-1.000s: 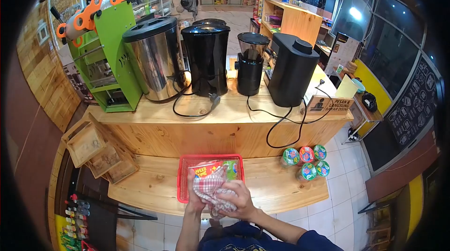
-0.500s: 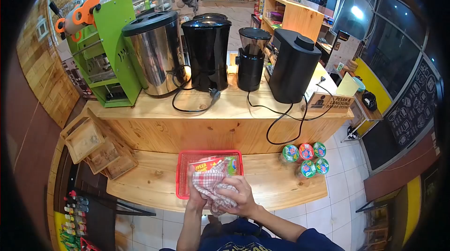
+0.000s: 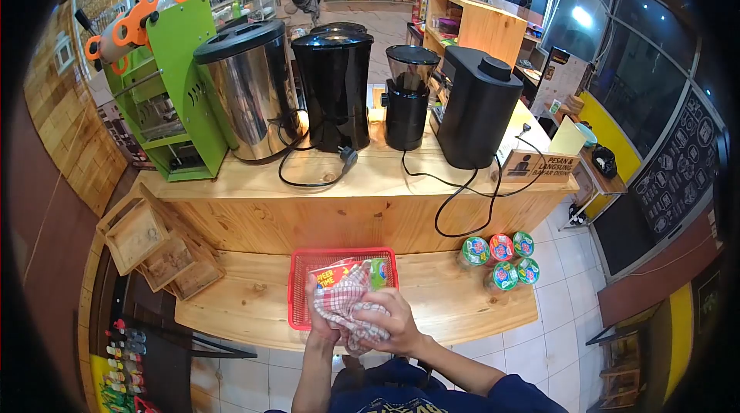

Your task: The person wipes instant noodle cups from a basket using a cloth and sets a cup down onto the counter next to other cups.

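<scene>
A red-and-white checked cloth (image 3: pixel 344 301) is bunched between my two hands, above the front of a red plastic basket (image 3: pixel 296 297). My left hand (image 3: pixel 321 320) is closed on the cloth's left side, its fingers partly hidden. Over the cloth's right side curl the fingers of my right hand (image 3: pixel 397 322), gripping it. Whether another object is inside the cloth, I cannot tell. Just beyond my hands show a red and yellow printed packet (image 3: pixel 331 277) and a green packet (image 3: pixel 378 273); the cloth covers part of them.
Several sealed cups (image 3: pixel 501 248) stand on the bench's right side. A tiered wooden rack (image 3: pixel 158 247) leans at the left. On the raised counter (image 3: pixel 370 174) are a green cup-sealing machine (image 3: pixel 173 97), a steel container (image 3: pixel 250 93), black appliances and loose cords.
The view has shifted slightly, so the counter items appear a little further left. Both hands keep hold of the cloth, and the red and yellow packet shows at a slightly different angle.
</scene>
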{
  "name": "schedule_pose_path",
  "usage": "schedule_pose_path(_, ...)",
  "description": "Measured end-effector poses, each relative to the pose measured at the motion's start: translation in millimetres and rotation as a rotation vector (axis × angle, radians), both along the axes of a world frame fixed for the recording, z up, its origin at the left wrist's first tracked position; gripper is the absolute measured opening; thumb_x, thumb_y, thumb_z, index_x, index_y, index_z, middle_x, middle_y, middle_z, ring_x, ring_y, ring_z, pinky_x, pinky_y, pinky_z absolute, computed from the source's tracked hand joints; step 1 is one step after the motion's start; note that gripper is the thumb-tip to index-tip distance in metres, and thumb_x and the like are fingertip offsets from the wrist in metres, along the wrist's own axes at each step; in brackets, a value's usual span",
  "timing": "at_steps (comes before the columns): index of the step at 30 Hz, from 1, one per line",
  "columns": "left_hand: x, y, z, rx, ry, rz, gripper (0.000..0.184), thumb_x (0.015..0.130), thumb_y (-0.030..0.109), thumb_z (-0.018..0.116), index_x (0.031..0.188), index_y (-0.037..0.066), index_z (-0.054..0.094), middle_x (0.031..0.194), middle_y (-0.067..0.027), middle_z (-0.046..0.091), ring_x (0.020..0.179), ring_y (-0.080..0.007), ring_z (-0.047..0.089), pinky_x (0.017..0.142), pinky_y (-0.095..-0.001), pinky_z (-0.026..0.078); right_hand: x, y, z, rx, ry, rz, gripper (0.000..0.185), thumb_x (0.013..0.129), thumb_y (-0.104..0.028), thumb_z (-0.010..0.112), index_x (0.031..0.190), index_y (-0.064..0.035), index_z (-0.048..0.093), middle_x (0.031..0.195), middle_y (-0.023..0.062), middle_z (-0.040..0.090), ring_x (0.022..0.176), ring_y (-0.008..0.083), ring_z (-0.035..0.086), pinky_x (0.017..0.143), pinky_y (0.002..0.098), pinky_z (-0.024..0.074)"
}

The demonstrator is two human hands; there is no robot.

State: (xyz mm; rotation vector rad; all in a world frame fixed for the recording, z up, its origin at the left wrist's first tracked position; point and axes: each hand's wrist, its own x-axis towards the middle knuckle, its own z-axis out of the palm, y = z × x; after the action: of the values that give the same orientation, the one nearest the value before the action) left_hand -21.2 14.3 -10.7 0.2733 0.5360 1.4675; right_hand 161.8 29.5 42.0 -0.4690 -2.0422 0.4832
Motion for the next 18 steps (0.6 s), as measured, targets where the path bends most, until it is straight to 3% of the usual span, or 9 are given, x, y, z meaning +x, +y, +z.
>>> schedule_pose_path(2, 0, -5, 5, -0.026, 0.066, -0.002, 0.086, 0.099, 0.074, 0.034, 0.139, 0.001, 0.056, 0.13, -0.0156, 0.068, 0.112, -0.0292, 0.069, 0.097, -0.0437, 0.057, 2, 12, 0, -0.003, 0.003, 0.016, 0.054, 0.067, -0.028, 0.089, 0.117, -0.0151, 0.071, 0.119, 0.0132, 0.063, 0.112, 0.0363, 0.06, 0.091, 0.0467, 0.051)
schedule_pose_path(6, 26, -11, 18, 0.031, 0.163, 0.053, 0.068, 0.103, 0.063, 0.04, 0.136, 0.006, 0.057, 0.123, -0.0111, 0.069, 0.109, -0.0226, 0.069, 0.095, -0.0392, 0.057, 2, 45, 19, -0.055, 0.106, -0.2, 0.052, 0.066, -0.017, 0.086, 0.114, -0.0105, 0.069, 0.119, 0.0155, 0.062, 0.108, 0.0361, 0.059, 0.091, 0.0474, 0.0482)
schedule_pose_path(9, 14, -8, -14, 0.07, 0.004, 0.004, 0.072, 0.102, 0.066, 0.04, 0.136, 0.005, 0.058, 0.124, -0.0119, 0.07, 0.11, -0.0233, 0.069, 0.096, -0.0395, 0.057, -3, 34, 8, -0.087, 0.146, -0.182, 0.05, 0.066, -0.017, 0.085, 0.113, -0.0103, 0.068, 0.12, 0.0164, 0.06, 0.109, 0.0372, 0.058, 0.092, 0.0486, 0.0476)
schedule_pose_path(12, 16, -8, 39, -0.011, 0.119, 0.097, 0.078, 0.1, 0.07, 0.039, 0.136, 0.004, 0.059, 0.123, -0.013, 0.07, 0.108, -0.0244, 0.07, 0.092, -0.04, 0.059, -6, 7, -13, -0.081, 0.101, -0.107, 0.05, 0.067, -0.021, 0.086, 0.114, -0.0123, 0.07, 0.121, 0.0156, 0.06, 0.109, 0.0366, 0.058, 0.093, 0.0487, 0.0476)
schedule_pose_path(13, 9, -12, 43, -0.066, 0.265, 0.111, 0.084, 0.097, 0.075, 0.038, 0.135, 0.003, 0.059, 0.123, -0.014, 0.071, 0.105, -0.0256, 0.071, 0.09, -0.0405, 0.059, -10, -4, -16, -0.091, 0.105, -0.089, 0.05, 0.068, -0.024, 0.086, 0.114, -0.013, 0.07, 0.121, 0.0149, 0.061, 0.109, 0.0364, 0.059, 0.093, 0.0485, 0.0479)
schedule_pose_path(16, 5, -7, 30, -0.093, 0.153, 0.088, 0.086, 0.096, 0.076, 0.038, 0.135, 0.003, 0.059, 0.121, -0.0136, 0.071, 0.102, -0.0256, 0.072, 0.088, -0.0415, 0.06, -11, -2, -21, -0.056, 0.103, -0.063, 0.051, 0.068, -0.026, 0.087, 0.115, -0.0131, 0.071, 0.121, 0.0141, 0.061, 0.108, 0.0361, 0.059, 0.092, 0.0488, 0.0489)
schedule_pose_path(18, 7, -7, 12, -0.072, 0.115, 0.101, 0.075, 0.099, 0.07, 0.041, 0.13, 0.005, 0.061, 0.114, -0.0104, 0.072, 0.099, -0.0217, 0.072, 0.086, -0.0386, 0.06, -7, 19, -13, -0.033, 0.094, -0.056, 0.052, 0.066, -0.025, 0.088, 0.114, -0.0125, 0.071, 0.121, 0.0143, 0.061, 0.107, 0.0361, 0.059, 0.091, 0.0488, 0.0494)
